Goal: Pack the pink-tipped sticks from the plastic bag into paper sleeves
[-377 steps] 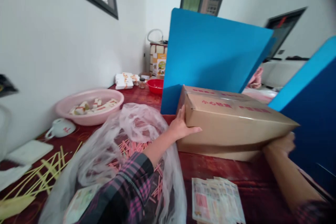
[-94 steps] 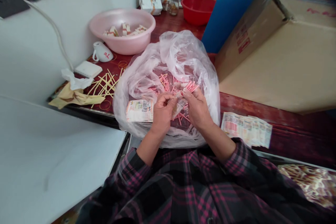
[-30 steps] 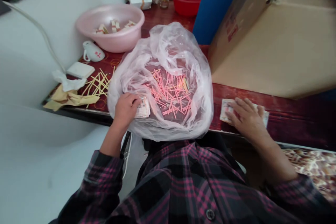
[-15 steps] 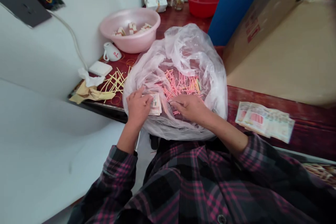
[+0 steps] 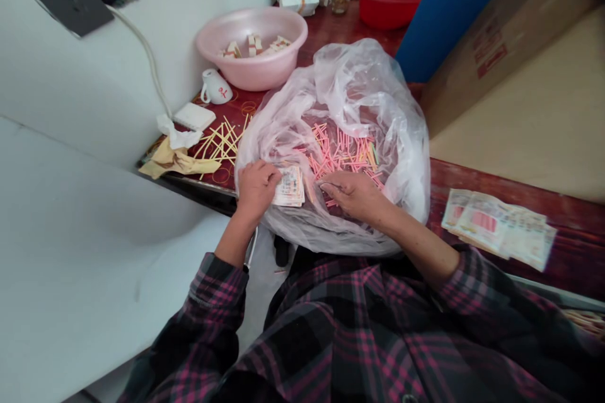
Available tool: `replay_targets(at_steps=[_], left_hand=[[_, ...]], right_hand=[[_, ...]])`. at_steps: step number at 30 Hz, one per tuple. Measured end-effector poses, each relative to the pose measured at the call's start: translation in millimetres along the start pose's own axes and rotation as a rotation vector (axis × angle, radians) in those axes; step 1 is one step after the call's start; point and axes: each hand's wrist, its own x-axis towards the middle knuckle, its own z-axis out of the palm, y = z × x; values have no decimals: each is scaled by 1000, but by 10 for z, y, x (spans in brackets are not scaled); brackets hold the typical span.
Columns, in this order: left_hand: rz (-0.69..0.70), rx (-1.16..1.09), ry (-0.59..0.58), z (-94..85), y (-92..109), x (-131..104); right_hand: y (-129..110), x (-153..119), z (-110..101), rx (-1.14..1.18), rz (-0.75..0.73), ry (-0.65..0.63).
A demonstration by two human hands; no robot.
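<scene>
My left hand is closed on the left end of a small stack of printed paper packets, thumb on top. To its right, my right hand has its thumb and fingers pinched together. Whatever is between those fingertips is too small to make out. Just beyond that hand lies a loose heap of thin pink sticks, with a few orange and green ones. They lie inside a spread-open clear plastic bag, whose crumpled sides surround the heap and both hands.
Left of the bag are yellow sticks, a white mug and a pink basin with bundled packets inside. A red basin stands behind. At right are a cardboard box and fanned printed packets.
The whole view has shifted, so everything appears a little further right. Both hands keep nearly the same place over the bag, and the pinch looks unchanged.
</scene>
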Motion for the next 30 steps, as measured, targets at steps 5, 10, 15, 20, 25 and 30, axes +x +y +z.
replay_targets(at_steps=[5,10,15,20,25,30], left_hand=[[94,-83,235,-34,182,-146],[208,-288,199,-1,529,-245],[-1,-861,-97,68,666,-238],[-105,-1044,-258,107,737,-248],[-107,-957,-170,157,852,-250],[-51,-947,-256,145,957,-198]], right_hand=[[-164,105,-93,197,82,26],[-237,164,-5,458,203,90],[-139,-15,-21,579,278,157],[-123,-191,-118,586,275,154],[-114,-216,-98,406,287,195],[12,-119,-158,273,171,133]])
